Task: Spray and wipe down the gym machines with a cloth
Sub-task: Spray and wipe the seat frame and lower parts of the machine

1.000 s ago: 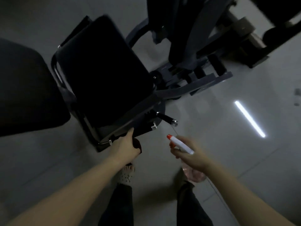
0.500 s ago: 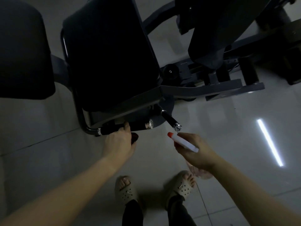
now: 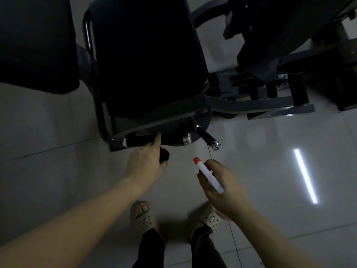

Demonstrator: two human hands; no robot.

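While the room is dim, the layout reads clearly enough. Up and left of the left hand [image 3: 145,164] sits a dark pad [image 3: 36,41]. Directly above that hand is the black seat pad [image 3: 146,55] of the gym machine [image 3: 251,105], with a horizontal black grip [image 3: 141,142] below its front edge. The left hand bunches a dark red cloth [image 3: 164,155] in its curled lower fingers, and its extended index finger touches the grip.

To the right of that hand and apart from it, the right hand [image 3: 220,192] grips the spray bottle [image 3: 209,176], fingers wrapped around the neck and orange nozzle pointing up toward the machine. Above the right hand an angled grip [image 3: 206,137] projects from the frame. Right of the right hand, a streak of reflected light [image 3: 305,175] lies on the tiled floor [image 3: 58,132].

Progress, as a judgement: no wet sheen or spray can be made out on any surface in this light, so completed wiping cannot be confirmed. The cloth is positioned at the horizontal grip; the angled grip, seat pad and remaining frame appear outstanding.
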